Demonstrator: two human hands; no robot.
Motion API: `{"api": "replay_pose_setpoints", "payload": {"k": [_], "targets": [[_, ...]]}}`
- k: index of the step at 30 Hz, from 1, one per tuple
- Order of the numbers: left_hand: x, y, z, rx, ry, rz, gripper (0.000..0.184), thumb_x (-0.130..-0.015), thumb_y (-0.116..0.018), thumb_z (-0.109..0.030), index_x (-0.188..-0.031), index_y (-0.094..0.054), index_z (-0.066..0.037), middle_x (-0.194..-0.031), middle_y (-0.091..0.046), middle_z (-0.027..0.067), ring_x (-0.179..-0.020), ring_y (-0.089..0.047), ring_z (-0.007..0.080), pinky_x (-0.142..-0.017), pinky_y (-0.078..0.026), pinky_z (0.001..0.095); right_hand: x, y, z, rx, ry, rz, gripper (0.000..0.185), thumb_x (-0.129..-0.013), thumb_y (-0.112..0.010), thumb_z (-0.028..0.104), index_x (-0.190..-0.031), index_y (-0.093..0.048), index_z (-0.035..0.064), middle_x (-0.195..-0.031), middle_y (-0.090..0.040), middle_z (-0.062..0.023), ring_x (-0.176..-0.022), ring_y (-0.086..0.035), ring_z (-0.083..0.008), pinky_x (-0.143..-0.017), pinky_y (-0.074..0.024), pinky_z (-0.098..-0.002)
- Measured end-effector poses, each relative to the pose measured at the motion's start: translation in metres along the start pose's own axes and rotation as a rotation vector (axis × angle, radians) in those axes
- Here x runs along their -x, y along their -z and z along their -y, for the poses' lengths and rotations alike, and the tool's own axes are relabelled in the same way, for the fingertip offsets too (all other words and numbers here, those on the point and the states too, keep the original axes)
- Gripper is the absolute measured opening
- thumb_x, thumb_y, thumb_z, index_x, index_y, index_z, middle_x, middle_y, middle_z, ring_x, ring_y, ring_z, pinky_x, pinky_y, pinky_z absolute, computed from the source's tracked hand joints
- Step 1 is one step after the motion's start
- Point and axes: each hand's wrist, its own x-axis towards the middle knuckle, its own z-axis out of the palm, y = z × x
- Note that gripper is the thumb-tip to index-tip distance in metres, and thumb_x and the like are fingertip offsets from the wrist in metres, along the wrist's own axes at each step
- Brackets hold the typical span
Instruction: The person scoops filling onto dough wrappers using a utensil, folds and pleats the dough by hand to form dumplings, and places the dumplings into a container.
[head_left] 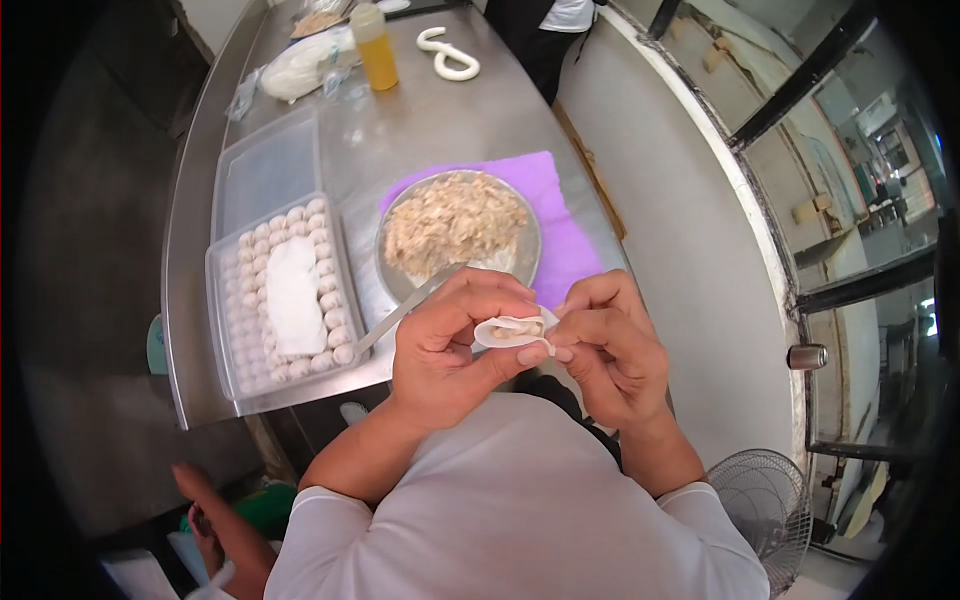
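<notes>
My left hand [445, 345] cups a round dumpling wrapper [497, 333] with pale filling in its fold, thumb below and fingers above. At the wrapper's right edge, my right hand [612, 350] pinches the dough between thumb and fingertips. A flat metal spatula [395, 318] slants behind my left hand; whether that hand grips it, I cannot tell. Just beyond both hands is a round metal bowl [380, 262] of minced filling [455, 222], standing on a purple cloth [560, 240].
Left on the steel table [400, 130], a plastic container [216, 330] holds rows of dumplings [328, 285] under a white sheet [293, 300]. Farther back are an oil bottle [375, 50], a plastic-wrapped white bundle [305, 65] and a dough rope [450, 60]. Another person's arm [225, 520] shows lower left; a fan [765, 510] stands right.
</notes>
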Motion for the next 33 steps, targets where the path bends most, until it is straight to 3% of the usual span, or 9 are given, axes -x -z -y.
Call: {"api": "replay_pose_setpoints", "payload": {"k": [1,3,12,13,15,24,27,32,33], "targets": [[-0.008,-0.004,0.004,-0.011,0.009,0.041,0.034,-0.082,-0.078,0.007,-0.114,-0.069,0.000,-0.117,-0.060,0.0105,-0.104,-0.062,0.0167,-0.088,-0.051,0.0302,0.001,0.005,-0.001,0.002,0.004,-0.010,0.014,-0.089,-0.068,-0.004,-0.103,-0.068,-0.0022,-0.094,-0.062,-0.0093,-0.086,-0.054,-0.0196,-0.067,-0.0466,-0.0282],[-0.022,-0.018,0.010,-0.032,0.037,0.066,0.034,-0.083,-0.078,0.006,-0.114,-0.069,0.000,-0.117,-0.060,0.0104,-0.105,-0.062,0.0166,-0.088,-0.051,0.0302,0.004,0.013,-0.002,-0.367,-0.293,-0.248,0.011,-0.090,-0.067,-0.004,-0.100,-0.068,-0.0022,-0.092,-0.063,-0.0110,-0.085,-0.056,-0.0197,-0.066,-0.0473,-0.0282],[-0.077,-0.120,0.064,-0.061,0.025,-0.054,0.027,-0.086,-0.077,0.002,-0.112,-0.068,-0.002,-0.112,-0.062,0.0089,-0.103,-0.059,0.0175,-0.086,-0.049,0.0305,0.010,0.145,-0.073,-0.113,0.014,0.002,0.015,-0.091,-0.066,-0.003,-0.107,-0.067,-0.0020,-0.097,-0.062,-0.0097,-0.082,-0.056,-0.0150,-0.063,-0.0462,-0.0260],[-0.083,-0.129,0.066,-0.084,0.036,-0.025,0.026,-0.087,-0.076,0.001,-0.111,-0.068,-0.002,-0.111,-0.062,0.0082,-0.102,-0.059,0.0176,-0.086,-0.048,0.0308,0.010,0.153,-0.074,-0.125,0.015,0.003,0.015,-0.091,-0.066,-0.003,-0.107,-0.067,-0.0020,-0.097,-0.062,-0.0097,-0.082,-0.056,-0.0150,-0.063,-0.0462,-0.0260],[-0.097,-0.143,0.070,-0.181,0.009,0.010,0.025,-0.087,-0.076,0.000,-0.111,-0.068,-0.002,-0.110,-0.063,0.0082,-0.102,-0.059,0.0176,-0.086,-0.048,0.0312,0.009,0.164,-0.071,-0.506,-0.299,-0.199,0.011,-0.090,-0.067,-0.002,-0.101,-0.068,-0.0021,-0.091,-0.064,-0.0100,-0.079,-0.055,-0.0174,-0.062,-0.0445,-0.0269],[-0.122,-0.197,0.106,-0.216,-0.047,-0.139,0.019,-0.090,-0.076,-0.008,-0.107,-0.068,-0.002,-0.105,-0.066,0.0093,-0.094,-0.058,0.0175,-0.080,-0.047,0.0302,0.008,0.233,-0.112,-0.155,0.016,0.000,0.014,-0.092,-0.069,0.000,-0.105,-0.065,-0.0011,-0.095,-0.062,-0.0083,-0.078,-0.054,-0.0113,-0.062,-0.0454,-0.0250],[-0.130,-0.203,0.105,-0.322,-0.022,-0.070,0.019,-0.091,-0.076,-0.010,-0.107,-0.068,-0.002,-0.104,-0.066,0.0084,-0.092,-0.058,0.0167,-0.078,-0.047,0.0299,0.011,0.234,-0.111,-0.514,-0.211,-0.154,0.010,-0.091,-0.070,-0.002,-0.100,-0.067,-0.0013,-0.091,-0.063,-0.0082,-0.076,-0.055,-0.0120,-0.062,-0.0458,-0.0253],[-0.139,-0.215,0.113,-0.399,-0.035,-0.011,0.021,-0.090,-0.077,-0.012,-0.107,-0.069,-0.002,-0.103,-0.065,0.0089,-0.091,-0.057,0.0157,-0.076,-0.047,0.0296,0.011,0.258,-0.124,-0.365,-0.108,-0.038,0.015,-0.091,-0.071,0.001,-0.103,-0.065,-0.0046,-0.093,-0.061,-0.0104,-0.079,-0.055,-0.0138,-0.066,-0.0441,-0.0254],[-0.139,-0.224,0.116,-0.318,-0.040,-0.117,0.021,-0.091,-0.077,-0.013,-0.106,-0.069,-0.002,-0.102,-0.065,0.0090,-0.091,-0.058,0.0158,-0.077,-0.047,0.0297,0.012,0.261,-0.126,-0.345,-0.102,-0.017,0.017,-0.091,-0.071,0.001,-0.104,-0.064,-0.0055,-0.094,-0.061,-0.0106,-0.079,-0.055,-0.0138,-0.068,-0.0447,-0.0256]]}}
